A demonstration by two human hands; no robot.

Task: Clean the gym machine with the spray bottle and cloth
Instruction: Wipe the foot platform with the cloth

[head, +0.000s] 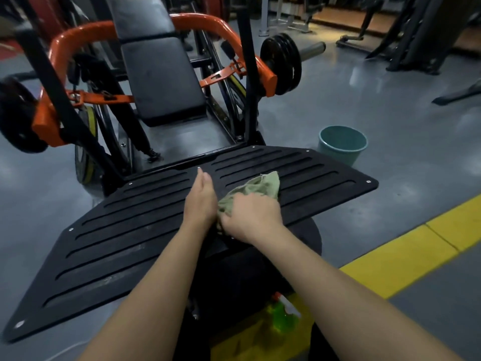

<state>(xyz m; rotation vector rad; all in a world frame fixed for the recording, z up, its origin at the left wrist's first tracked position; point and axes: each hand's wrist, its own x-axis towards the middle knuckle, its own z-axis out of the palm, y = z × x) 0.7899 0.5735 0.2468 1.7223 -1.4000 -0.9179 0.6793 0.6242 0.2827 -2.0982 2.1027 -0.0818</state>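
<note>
From my seat I judge the step in hand to be wiping the black slotted footplate (117, 238) of the gym machine. The green cloth (257, 190) lies bunched on the plate near its middle, its far corner standing up a little. My right hand (250, 214) sits on the near end of it with the fingers curled down into the fabric, gripping it. My left hand (201, 199) stands edge-on just beside the cloth's left side, fingers straight and together; whether its palm touches the fabric I cannot tell. To do this well, I would flatten the cloth first, since a wad only touches the ridge tops. Then I would wipe along the slots rather than across them, so the fabric reaches into the grooves. Pale smears show on the plate's near left part, and that area probably needs the most passes. The spray bottle (285, 313), green liquid with a pale trigger head, stands low by the yellow floor line (406, 259), under my right forearm and well apart from both hands. A teal bin (342, 143) stands on the floor beyond the plate's right corner.
</note>
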